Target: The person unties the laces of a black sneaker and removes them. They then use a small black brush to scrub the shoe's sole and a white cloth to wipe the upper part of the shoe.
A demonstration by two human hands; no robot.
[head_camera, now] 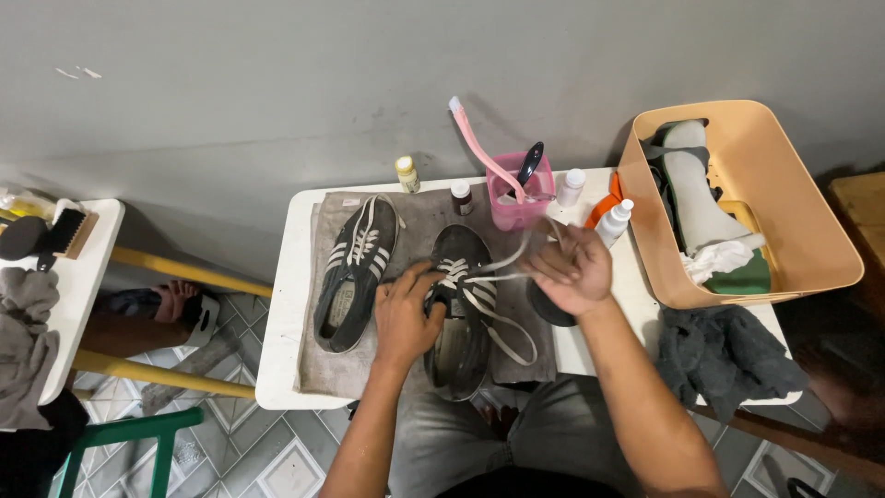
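on the grey towel [323, 364], a second dark shoe [355, 272] lies left of the left hand [406, 314], whose curled fingers [426, 275] press the dark shoe [461, 314] at its tongue. to the right, the right hand [572, 267] pinches the white lace [502, 267] taut, above the shoe's toe, near the pink cup [525, 198].

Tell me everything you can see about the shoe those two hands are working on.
The shoe is a dark, worn-looking low sneaker with pale side stripes and a whitish lace. It lies sole down on a grey towel atop the white table, toe toward the wall, beside its laced mate. The left hand presses on its lacing area; the right hand pulls the lace up and aside, and a loose loop trails over its right side.
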